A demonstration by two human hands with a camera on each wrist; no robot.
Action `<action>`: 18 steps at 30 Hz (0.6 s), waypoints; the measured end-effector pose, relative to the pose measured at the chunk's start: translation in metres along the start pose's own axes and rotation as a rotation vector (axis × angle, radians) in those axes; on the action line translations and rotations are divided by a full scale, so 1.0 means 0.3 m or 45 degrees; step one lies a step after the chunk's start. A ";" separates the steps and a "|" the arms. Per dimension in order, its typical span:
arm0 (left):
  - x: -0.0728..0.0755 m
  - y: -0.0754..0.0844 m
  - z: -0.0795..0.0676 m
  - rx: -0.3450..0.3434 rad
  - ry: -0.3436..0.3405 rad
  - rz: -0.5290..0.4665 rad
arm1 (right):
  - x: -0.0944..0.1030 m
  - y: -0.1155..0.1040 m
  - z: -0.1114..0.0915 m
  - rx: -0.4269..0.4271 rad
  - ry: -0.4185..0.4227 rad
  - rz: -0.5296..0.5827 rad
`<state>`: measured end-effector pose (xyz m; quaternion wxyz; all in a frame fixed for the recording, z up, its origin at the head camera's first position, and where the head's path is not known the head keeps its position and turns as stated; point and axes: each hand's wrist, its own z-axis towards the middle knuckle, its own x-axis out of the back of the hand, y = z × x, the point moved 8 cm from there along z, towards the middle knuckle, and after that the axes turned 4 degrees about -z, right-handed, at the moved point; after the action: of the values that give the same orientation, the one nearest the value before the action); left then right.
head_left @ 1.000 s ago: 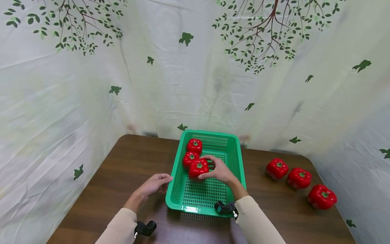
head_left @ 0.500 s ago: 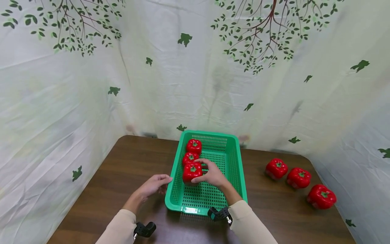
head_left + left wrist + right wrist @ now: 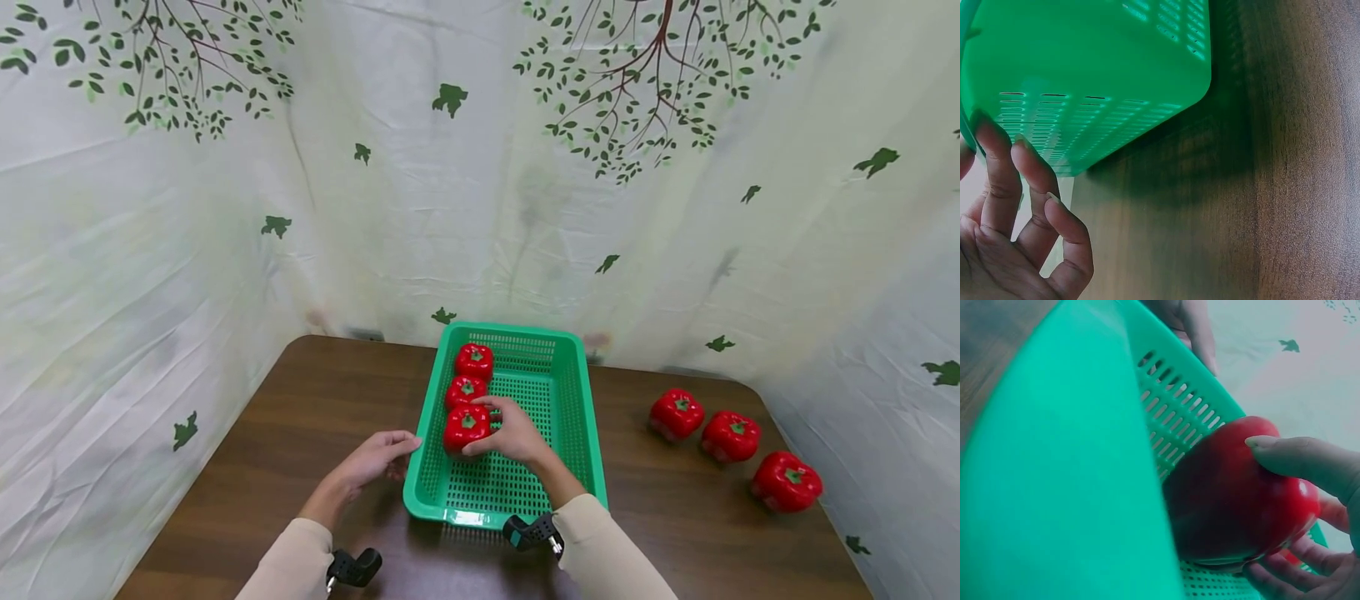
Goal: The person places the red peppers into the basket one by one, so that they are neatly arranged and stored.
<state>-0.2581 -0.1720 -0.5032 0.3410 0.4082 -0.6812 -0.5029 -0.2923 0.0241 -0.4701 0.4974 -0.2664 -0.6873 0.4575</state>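
My right hand (image 3: 512, 431) holds a red bell pepper (image 3: 466, 428) inside the green basket (image 3: 525, 505), thumb on the near side and fingers behind. In the right wrist view the thumb lies across the glossy bell pepper (image 3: 1241, 487), with the other fingers under its far side. Two more red bell peppers stand beyond it along the basket's left wall, the middle one (image 3: 465, 390) and the far one (image 3: 474, 361). At the left rim, my left hand (image 3: 372, 461) pinches the edge between thumb and forefinger. In the left wrist view its remaining fingers (image 3: 1035, 165) curl loosely beside the slotted wall.
Three red bell peppers lie on the brown wooden table (image 3: 337, 392) to the right: one at the back (image 3: 677, 414), one in the middle (image 3: 731, 436), one nearest (image 3: 787, 482). A leaf-printed cloth (image 3: 487, 208) hangs behind the table.
My right hand has carried its bell pepper leftward and slightly nearer, into line with the two along the left wall. The left hand stays at the rim.
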 end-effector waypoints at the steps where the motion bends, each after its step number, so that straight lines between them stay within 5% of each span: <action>1: 0.000 0.000 -0.001 0.000 -0.002 -0.002 | -0.002 -0.001 0.000 -0.001 0.003 -0.020; 18: 0.000 0.006 -0.008 0.004 -0.003 0.001 | -0.035 0.012 0.012 -0.070 0.040 -0.264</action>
<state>-0.2562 -0.1726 -0.5009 0.3399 0.4078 -0.6826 -0.5022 -0.2921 0.0158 -0.4784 0.5453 -0.2146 -0.7155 0.3803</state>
